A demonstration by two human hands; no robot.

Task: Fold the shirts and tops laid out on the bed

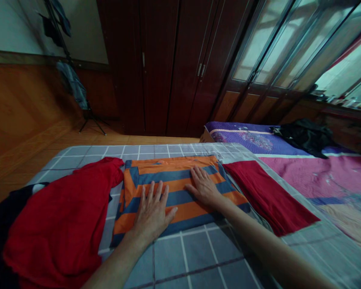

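An orange and grey-blue striped shirt (174,196) lies folded into a rough rectangle on the grey checked bedspread (195,257). My left hand (153,208) rests on its lower left part, fingers spread. On the upper right part my right hand (205,186) lies flat, palm down, fingers stretched out. Neither hand grips the fabric. A folded red garment (270,196) sits just right of the shirt, partly over greyish cloth. To the left is a loose heap of red clothing (66,220), with dark cloth (6,233) beneath and beside it.
Beyond the bed stands a dark wooden wardrobe (168,72). A second bed with a purple and pink cover (291,168) adjoins on the right, with a black garment (307,136) on it. Clothes hang from a tripod-footed stand (92,116) at the back left.
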